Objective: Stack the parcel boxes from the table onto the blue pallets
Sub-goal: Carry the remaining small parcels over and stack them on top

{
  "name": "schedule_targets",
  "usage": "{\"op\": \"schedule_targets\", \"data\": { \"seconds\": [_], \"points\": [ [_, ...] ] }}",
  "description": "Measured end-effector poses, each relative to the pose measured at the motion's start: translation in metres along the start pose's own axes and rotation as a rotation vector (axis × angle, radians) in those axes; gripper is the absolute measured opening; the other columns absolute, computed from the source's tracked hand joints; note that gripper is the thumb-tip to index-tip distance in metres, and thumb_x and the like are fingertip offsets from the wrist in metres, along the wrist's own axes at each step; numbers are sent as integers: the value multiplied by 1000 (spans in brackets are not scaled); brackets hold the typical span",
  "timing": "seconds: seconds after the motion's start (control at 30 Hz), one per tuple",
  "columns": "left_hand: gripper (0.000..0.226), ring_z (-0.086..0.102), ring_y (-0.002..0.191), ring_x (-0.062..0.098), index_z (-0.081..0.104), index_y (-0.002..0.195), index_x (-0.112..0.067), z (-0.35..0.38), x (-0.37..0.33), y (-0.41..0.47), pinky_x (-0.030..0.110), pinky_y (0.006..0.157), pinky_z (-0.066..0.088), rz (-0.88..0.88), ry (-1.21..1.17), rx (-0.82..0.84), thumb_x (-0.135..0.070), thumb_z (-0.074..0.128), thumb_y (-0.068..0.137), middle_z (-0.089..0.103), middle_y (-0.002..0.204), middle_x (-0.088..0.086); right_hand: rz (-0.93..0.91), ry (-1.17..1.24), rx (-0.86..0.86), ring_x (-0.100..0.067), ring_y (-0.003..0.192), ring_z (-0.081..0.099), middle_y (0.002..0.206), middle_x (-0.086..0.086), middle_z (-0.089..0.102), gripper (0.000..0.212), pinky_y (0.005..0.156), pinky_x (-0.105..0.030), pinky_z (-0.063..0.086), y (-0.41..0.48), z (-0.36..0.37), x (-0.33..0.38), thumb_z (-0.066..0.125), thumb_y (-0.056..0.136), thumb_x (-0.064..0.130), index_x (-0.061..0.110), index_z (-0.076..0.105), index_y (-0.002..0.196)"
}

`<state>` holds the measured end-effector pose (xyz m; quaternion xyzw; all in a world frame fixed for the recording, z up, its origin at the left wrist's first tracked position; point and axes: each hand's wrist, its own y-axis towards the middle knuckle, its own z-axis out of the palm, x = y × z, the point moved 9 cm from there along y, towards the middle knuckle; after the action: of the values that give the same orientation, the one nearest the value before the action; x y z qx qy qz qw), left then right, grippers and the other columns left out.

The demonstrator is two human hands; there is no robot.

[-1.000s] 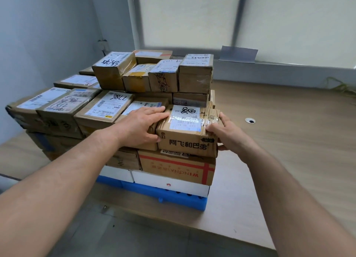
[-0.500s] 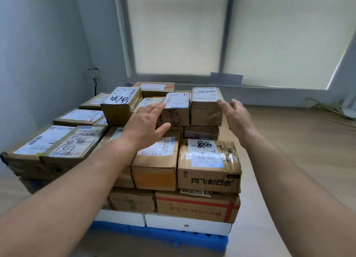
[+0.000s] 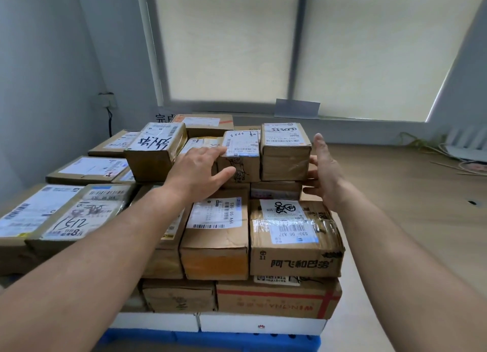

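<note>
Several brown parcel boxes are stacked in layers on a blue pallet (image 3: 210, 338). The taped box with printed characters (image 3: 295, 241) sits at the front right of the stack, free of both hands. My left hand (image 3: 200, 171) is open, its fingers touching the small labelled box (image 3: 241, 155) in the top row. My right hand (image 3: 325, 172) is open with straight fingers, beside the right face of the top-right box (image 3: 286, 152). Neither hand holds a box.
A wooden floor (image 3: 408, 206) spreads to the right of the stack. Grey walls stand left and behind, with a window blind (image 3: 263, 48) above. Cables and loose items (image 3: 463, 156) lie at the far right by the wall.
Both hands left the taped front-right box, rose and reached to the top row. The view tilted up and came closer to the stack.
</note>
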<state>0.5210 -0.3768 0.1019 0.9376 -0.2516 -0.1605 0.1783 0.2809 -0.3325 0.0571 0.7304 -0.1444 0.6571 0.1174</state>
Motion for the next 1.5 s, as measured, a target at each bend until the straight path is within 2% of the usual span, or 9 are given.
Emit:
{"op": "schedule_targets", "data": {
  "seconds": [0.27,0.4,0.47,0.6,0.8,0.9,1.1,1.27,1.5],
  "points": [
    [59,33,136,19,37,143,-26,-15,1,4,43,112,24,39,17,-72,-55,42,92,43,146,0,-130,-81,-41,-22,81,67,100,-3,68,42,65,-30,46,12,5,22,51,94,46,16,53,124],
    [56,34,135,19,40,142,-26,-24,8,5,42,111,24,43,24,-82,-52,43,93,44,144,-1,-121,-124,-49,-19,74,63,103,-2,65,39,55,-25,43,13,10,25,53,95,33,11,50,128],
    [54,35,135,19,41,141,-25,-27,10,2,42,110,26,61,25,-96,-51,45,93,46,143,-1,-112,-170,-73,-16,79,62,111,-1,61,49,61,-27,46,10,10,29,53,96,36,9,44,136],
    [52,40,132,24,49,136,-18,-47,19,-4,44,106,29,101,88,-218,-47,49,93,51,138,5,-301,-616,-299,-29,132,39,147,-11,39,72,107,-42,35,-6,7,65,56,91,48,18,27,150],
    [61,19,143,23,38,142,-30,-54,62,-4,58,112,8,-103,272,-148,-61,41,90,34,151,2,-586,-1254,-146,-24,146,12,157,-5,22,70,115,-55,0,-26,88,101,59,83,61,41,32,144],
    [61,16,143,24,34,142,-36,-43,83,-6,63,109,13,-203,309,-45,-65,38,89,30,152,1,-542,-1431,-32,-27,144,16,152,-4,31,60,112,-65,2,-20,120,88,58,85,54,42,38,140],
    [51,29,137,22,36,142,-35,-38,92,-6,54,110,23,-181,206,-76,-52,40,94,38,148,-3,-491,-1447,-23,-26,136,28,141,2,47,48,109,-64,19,-13,125,77,55,90,44,39,45,137],
    [53,33,135,23,40,139,-34,-40,88,0,61,111,13,-191,268,-85,-58,39,91,45,142,-2,-519,-1396,-19,-25,135,32,143,2,44,56,111,-59,21,-17,124,86,54,89,52,36,41,141],
    [51,32,136,23,44,138,-24,-53,47,19,47,113,17,0,171,-190,-48,45,93,42,145,3,-694,-1242,-241,-25,127,44,138,-3,52,42,104,-39,30,-22,90,131,49,96,41,26,52,135]
  ]
}}
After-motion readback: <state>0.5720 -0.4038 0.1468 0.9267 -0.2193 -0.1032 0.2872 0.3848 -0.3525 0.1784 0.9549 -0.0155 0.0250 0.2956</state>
